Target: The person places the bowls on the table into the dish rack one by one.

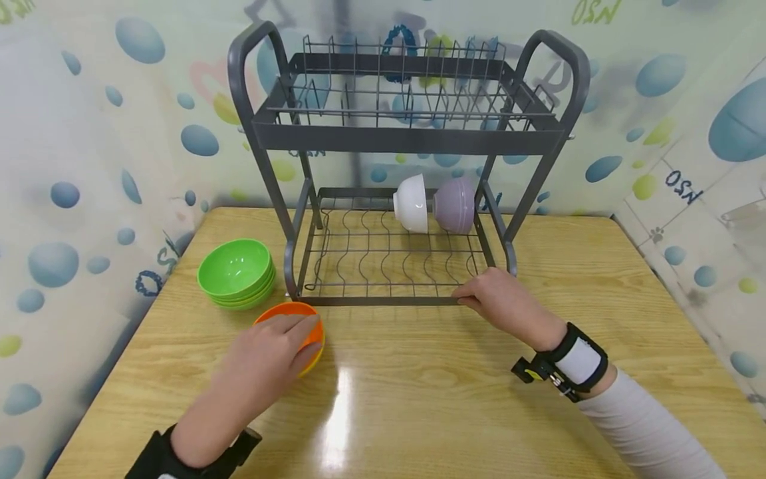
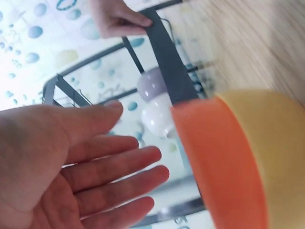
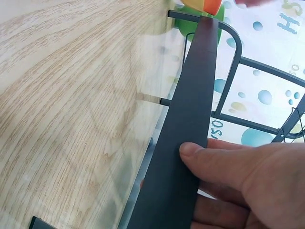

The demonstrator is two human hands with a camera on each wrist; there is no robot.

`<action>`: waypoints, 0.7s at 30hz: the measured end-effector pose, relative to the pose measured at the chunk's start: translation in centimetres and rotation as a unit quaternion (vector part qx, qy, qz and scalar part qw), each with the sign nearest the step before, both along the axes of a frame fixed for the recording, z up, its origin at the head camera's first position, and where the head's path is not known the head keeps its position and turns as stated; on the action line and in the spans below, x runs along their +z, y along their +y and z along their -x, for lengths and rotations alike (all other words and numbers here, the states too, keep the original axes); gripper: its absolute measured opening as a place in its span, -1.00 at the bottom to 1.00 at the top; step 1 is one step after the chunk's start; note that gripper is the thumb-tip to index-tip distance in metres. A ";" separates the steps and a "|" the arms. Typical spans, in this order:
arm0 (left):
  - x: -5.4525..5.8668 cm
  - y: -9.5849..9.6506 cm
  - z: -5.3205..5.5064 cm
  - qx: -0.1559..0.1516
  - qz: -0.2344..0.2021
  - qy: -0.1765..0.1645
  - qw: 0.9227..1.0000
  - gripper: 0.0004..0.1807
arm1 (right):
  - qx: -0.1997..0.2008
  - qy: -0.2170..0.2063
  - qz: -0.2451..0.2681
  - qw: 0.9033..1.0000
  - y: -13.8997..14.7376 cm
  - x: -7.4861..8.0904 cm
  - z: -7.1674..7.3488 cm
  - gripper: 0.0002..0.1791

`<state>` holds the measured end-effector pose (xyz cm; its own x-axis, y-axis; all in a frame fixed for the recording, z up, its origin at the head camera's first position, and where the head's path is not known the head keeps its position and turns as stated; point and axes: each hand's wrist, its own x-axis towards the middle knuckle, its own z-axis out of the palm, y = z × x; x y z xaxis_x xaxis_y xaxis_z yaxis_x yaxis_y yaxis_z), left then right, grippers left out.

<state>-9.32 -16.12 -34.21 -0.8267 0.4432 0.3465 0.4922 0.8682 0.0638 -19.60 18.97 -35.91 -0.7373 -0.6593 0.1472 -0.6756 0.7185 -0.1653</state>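
My left hand [image 1: 263,362] hovers over an orange bowl [image 1: 312,334] with a yellow outside, which stands on the table in front of the dish rack's left corner. Seen from the left wrist, its fingers are extended and apart from the bowl's orange inside [image 2: 219,157]. With thumb and fingers, my right hand [image 1: 509,303] grips the lower front rail [image 3: 183,124] of the dark grey two-tier dish rack [image 1: 383,301], near its right end. On the lower tier, a white bowl [image 1: 413,207] and a purple bowl [image 1: 456,207] stand on their sides at the back right.
A stack of green bowls [image 1: 236,269] stands left of the rack on the wooden table [image 1: 419,399]. The rack's upper tier [image 1: 407,140] has upright wire dividers. Behind it is a patterned wall covering [image 1: 149,179] with blue and green spots.
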 end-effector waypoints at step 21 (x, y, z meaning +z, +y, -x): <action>-2.5 -1.4 -0.8 0.044 0.037 -0.144 0.988 -0.68 | -0.005 0.011 0.012 1.000 0.1 -0.2 -0.2 -0.85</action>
<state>-8.50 -17.55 -36.68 -0.9225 0.3813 0.0610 0.3860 0.9139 0.1254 -19.38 19.07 -36.08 -0.7399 -0.6482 0.1800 -0.6724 0.7210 -0.1674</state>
